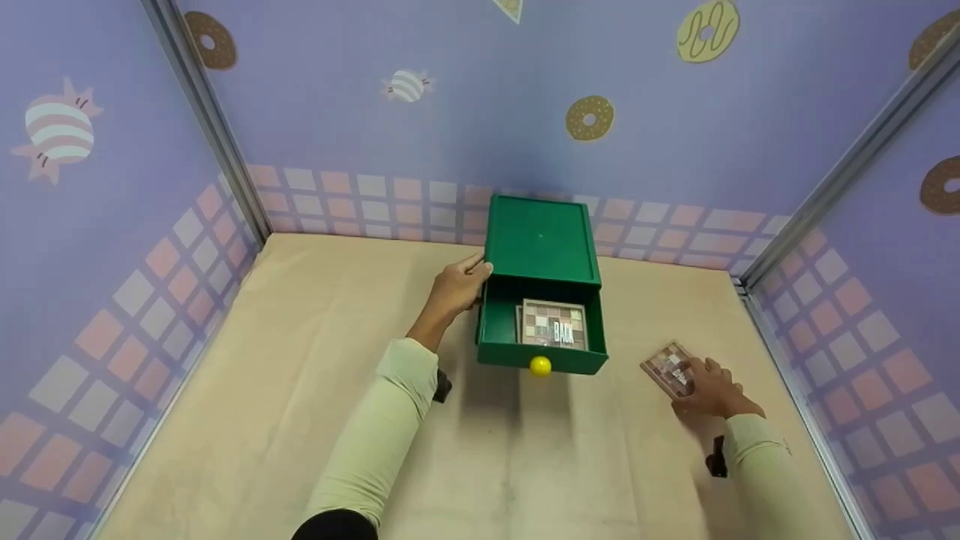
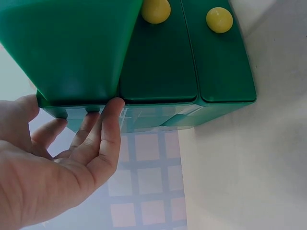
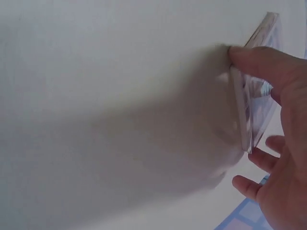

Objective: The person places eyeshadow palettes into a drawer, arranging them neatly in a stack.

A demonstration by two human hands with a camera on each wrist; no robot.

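Observation:
A green drawer cabinet (image 1: 541,238) stands toward the back of the table, its top drawer (image 1: 495,319) pulled out by a yellow knob (image 1: 540,366). Inside the drawer lie eyeshadow palettes (image 1: 553,322), one partly over another. My left hand (image 1: 459,289) holds the cabinet's left side near the front, with fingers (image 2: 111,129) along the side wall. Off to the right of the cabinet, my right hand (image 1: 711,388) grips another eyeshadow palette (image 1: 667,369) by its edges, thumb on one edge and fingers at another. Whether that palette touches the table I cannot tell.
Two closed drawers with yellow knobs (image 2: 219,20) show in the left wrist view. A cream cloth (image 1: 337,300) covers the table. Printed purple walls (image 1: 480,112) with metal corner posts (image 1: 202,112) close in the back and both sides.

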